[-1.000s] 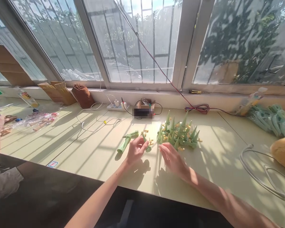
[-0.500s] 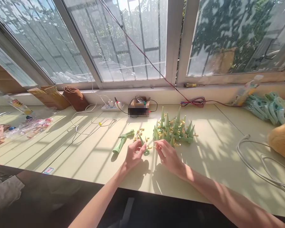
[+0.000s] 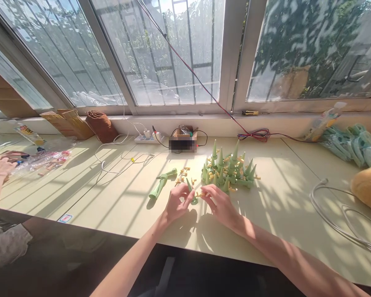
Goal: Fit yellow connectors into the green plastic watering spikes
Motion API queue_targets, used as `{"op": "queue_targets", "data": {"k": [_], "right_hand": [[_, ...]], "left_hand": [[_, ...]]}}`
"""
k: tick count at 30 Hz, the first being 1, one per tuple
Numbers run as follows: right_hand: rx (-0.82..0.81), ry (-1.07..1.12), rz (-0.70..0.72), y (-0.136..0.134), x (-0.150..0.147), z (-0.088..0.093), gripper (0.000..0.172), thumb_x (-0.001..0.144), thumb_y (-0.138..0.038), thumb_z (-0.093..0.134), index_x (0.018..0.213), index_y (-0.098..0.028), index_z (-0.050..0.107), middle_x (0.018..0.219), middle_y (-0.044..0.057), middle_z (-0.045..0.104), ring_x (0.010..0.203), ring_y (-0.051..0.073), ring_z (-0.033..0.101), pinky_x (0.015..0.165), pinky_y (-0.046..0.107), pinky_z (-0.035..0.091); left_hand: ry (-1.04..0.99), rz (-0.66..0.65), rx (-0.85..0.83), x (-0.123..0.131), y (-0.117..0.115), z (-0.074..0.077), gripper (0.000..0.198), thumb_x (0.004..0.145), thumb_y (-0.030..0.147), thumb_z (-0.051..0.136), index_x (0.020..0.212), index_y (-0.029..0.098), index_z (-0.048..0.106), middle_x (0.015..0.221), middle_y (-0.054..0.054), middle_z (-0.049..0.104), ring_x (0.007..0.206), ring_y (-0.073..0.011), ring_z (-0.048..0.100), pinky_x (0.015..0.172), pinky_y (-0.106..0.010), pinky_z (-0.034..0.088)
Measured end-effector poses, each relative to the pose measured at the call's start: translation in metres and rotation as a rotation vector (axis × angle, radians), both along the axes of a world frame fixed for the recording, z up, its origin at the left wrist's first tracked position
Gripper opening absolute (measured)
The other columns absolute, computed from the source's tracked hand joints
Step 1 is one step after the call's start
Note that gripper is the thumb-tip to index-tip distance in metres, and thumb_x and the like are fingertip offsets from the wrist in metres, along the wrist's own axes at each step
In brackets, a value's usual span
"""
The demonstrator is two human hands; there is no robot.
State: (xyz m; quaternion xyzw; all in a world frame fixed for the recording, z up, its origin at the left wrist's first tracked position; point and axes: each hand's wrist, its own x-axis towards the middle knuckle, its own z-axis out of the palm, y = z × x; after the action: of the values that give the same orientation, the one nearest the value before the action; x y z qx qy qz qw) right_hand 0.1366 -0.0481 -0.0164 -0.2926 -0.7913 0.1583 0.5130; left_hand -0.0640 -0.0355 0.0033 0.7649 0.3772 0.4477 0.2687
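My left hand (image 3: 178,201) is closed on a green cone-shaped piece (image 3: 194,200), held upright just above the table. Close by on its right, my right hand (image 3: 218,201) pinches a small yellow piece (image 3: 199,194) between thumb and fingertips, at the side of the green one. Behind my right hand stands a cluster of green cone pieces (image 3: 235,161) with small yellow parts on them. Several loose yellow pieces (image 3: 183,172) lie behind my left hand. Green pieces joined end to end (image 3: 160,183) rest on the table to the left.
At the far left, another person's hands (image 3: 1,165) are at a plastic bag (image 3: 49,159). A power strip (image 3: 148,138), a small box (image 3: 185,134) and a red-black cable (image 3: 256,134) lie along the windowsill. A grey cable (image 3: 327,214) and bagged green parts (image 3: 352,142) are right.
My hands have come closer together, with the yellow piece now nearer the green one. The other person's hands have come further into view at the left. The view has shifted slightly.
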Motion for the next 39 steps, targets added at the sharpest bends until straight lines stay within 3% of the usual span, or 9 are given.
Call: {"op": "queue_targets", "data": {"k": [12, 25, 29, 35, 39], "right_hand": [[-0.023, 0.005, 0.017, 0.0014, 0.0015, -0.0047, 0.024, 0.101, -0.021, 0.051, 0.125, -0.023, 0.057, 0.109, 0.01, 0.068, 0.092, 0.021, 0.069, 0.078, 0.034, 0.06], [-0.107, 0.026, -0.04, -0.0007, -0.0006, -0.0005, 0.019, 0.099, -0.025, 0.055, 0.116, -0.022, 0.061, 0.092, 0.006, 0.072, 0.072, 0.02, 0.069, 0.066, 0.033, 0.06], [-0.098, 0.048, -0.034, -0.0016, -0.0011, -0.0007, 0.017, 0.099, -0.024, 0.054, 0.115, -0.022, 0.061, 0.096, 0.007, 0.071, 0.074, 0.02, 0.069, 0.067, 0.032, 0.059], [-0.037, 0.091, -0.016, -0.0018, -0.0014, 0.0012, 0.016, 0.099, -0.019, 0.053, 0.113, -0.022, 0.06, 0.099, 0.008, 0.07, 0.087, 0.021, 0.069, 0.073, 0.033, 0.059], [-0.058, 0.097, -0.006, -0.0024, -0.0011, 0.0018, 0.017, 0.099, -0.02, 0.054, 0.113, -0.024, 0.061, 0.1, 0.007, 0.071, 0.088, 0.022, 0.07, 0.073, 0.034, 0.06]], "left_hand": [[0.022, -0.032, 0.013, 0.0004, -0.0004, -0.0002, 0.016, 0.096, 0.029, 0.056, 0.089, 0.015, 0.059, 0.077, -0.003, 0.06, 0.063, -0.0122, 0.061, 0.053, -0.025, 0.056], [0.031, -0.036, -0.034, 0.0004, -0.0026, 0.0008, 0.021, 0.095, 0.035, 0.057, 0.09, 0.015, 0.062, 0.075, -0.003, 0.06, 0.064, -0.014, 0.062, 0.055, -0.026, 0.056], [-0.001, -0.036, -0.065, 0.0011, -0.0026, 0.0012, 0.021, 0.095, 0.035, 0.058, 0.091, 0.015, 0.063, 0.076, -0.004, 0.061, 0.064, -0.0139, 0.064, 0.054, -0.026, 0.056], [-0.145, -0.037, -0.257, 0.0036, -0.0038, 0.0083, 0.026, 0.093, 0.041, 0.061, 0.091, 0.014, 0.063, 0.067, -0.001, 0.06, 0.051, -0.0103, 0.06, 0.042, -0.019, 0.048], [-0.137, -0.043, -0.269, 0.0034, -0.0046, 0.0092, 0.027, 0.093, 0.041, 0.061, 0.091, 0.015, 0.064, 0.065, 0.0, 0.059, 0.052, -0.0108, 0.06, 0.042, -0.018, 0.048]]}}
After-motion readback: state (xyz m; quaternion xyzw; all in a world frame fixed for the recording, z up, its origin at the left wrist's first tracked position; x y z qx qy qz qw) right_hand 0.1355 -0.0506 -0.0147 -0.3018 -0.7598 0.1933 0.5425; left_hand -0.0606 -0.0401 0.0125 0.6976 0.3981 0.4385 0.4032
